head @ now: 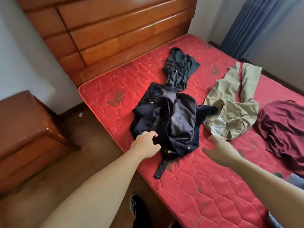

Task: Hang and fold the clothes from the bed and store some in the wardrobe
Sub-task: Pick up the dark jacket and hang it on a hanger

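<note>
The mattress point(205, 186) is bright red, quilted in a hexagon pattern with dark smudges. On it lie a navy jacket point(169, 122) with gold snaps, a blackish-green shirt point(179, 69), khaki trousers point(235, 102) and a maroon garment point(283, 129). The headboard point(115, 30) is glossy orange-brown wood; the curtain point(256, 25) is blue.

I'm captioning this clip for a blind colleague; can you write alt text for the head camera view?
A person's left hand reaches onto a crumpled dark navy jacket on a bare red mattress, while the right hand hovers open beside it. Farther along lie a dark green garment, khaki trousers and a maroon garment, before a wooden headboard.
</note>
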Demonstrator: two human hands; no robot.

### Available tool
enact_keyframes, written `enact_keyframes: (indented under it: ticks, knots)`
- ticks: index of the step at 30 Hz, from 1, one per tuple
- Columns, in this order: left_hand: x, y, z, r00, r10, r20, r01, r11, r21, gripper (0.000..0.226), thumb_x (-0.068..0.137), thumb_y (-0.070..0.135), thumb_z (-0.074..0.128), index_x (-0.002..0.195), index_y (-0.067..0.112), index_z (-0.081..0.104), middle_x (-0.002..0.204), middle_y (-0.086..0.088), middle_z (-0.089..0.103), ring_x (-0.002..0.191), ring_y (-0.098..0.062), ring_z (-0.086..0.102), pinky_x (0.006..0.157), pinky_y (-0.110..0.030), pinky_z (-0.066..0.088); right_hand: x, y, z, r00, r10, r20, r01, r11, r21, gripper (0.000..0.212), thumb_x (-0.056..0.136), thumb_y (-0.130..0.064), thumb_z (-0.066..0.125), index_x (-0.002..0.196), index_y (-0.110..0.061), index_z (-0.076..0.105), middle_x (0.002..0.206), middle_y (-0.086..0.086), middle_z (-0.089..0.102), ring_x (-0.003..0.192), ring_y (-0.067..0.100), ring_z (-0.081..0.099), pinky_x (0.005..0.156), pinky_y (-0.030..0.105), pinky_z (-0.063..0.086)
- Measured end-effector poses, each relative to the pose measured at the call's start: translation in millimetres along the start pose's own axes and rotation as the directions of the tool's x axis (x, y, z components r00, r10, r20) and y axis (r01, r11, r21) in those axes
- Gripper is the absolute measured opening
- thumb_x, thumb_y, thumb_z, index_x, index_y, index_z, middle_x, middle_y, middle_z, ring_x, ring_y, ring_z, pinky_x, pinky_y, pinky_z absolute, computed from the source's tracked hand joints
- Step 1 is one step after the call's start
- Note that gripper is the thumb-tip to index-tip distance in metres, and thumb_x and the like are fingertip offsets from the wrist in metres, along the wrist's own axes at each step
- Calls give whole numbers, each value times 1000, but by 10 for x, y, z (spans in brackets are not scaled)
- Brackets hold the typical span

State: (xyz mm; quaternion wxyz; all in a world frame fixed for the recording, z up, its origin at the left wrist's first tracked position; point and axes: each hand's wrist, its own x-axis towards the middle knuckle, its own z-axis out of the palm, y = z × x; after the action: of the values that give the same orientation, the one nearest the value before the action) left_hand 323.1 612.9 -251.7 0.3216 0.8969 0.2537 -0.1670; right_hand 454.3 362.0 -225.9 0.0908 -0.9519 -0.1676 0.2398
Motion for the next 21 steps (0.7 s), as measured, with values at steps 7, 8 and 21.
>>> enact_keyframes:
  ticks: [7, 8, 21]
  knots:
    - [820, -345, 104, 983, -128, 131, 140, 986, -87, 47, 85, 38, 57, 131, 31, 49, 135, -3, 48, 119, -26, 50, 98, -40, 44, 927, -396, 740, 986, -6, 165, -1, 999, 37, 48, 81, -39, 61, 120, -12, 55, 116, 6, 64, 105, 28, 60, 78, 33, 47]
    - [937, -383, 119, 979, -156, 131, 171, 979, -114, 46, 86, 38, 58, 131, 30, 50, 134, -4, 50, 118, -26, 51, 98, -39, 44, 1083, -445, 859, 982, -18, 189, 10, 999, 40, 47, 80, -39, 61, 119, -13, 56, 115, 6, 65, 105, 28, 60, 77, 32, 46]
    - [1578, -588, 549, 893, -329, 307, 444, 754, -484, 36, 90, 41, 58, 124, 30, 53, 95, 10, 63, 87, -10, 61, 85, -34, 51, 2121, -995, 1818, 907, 91, 410, -138, 987, 87, 49, 82, -14, 53, 127, -12, 33, 118, 16, 62, 107, 36, 60, 92, 43, 47]
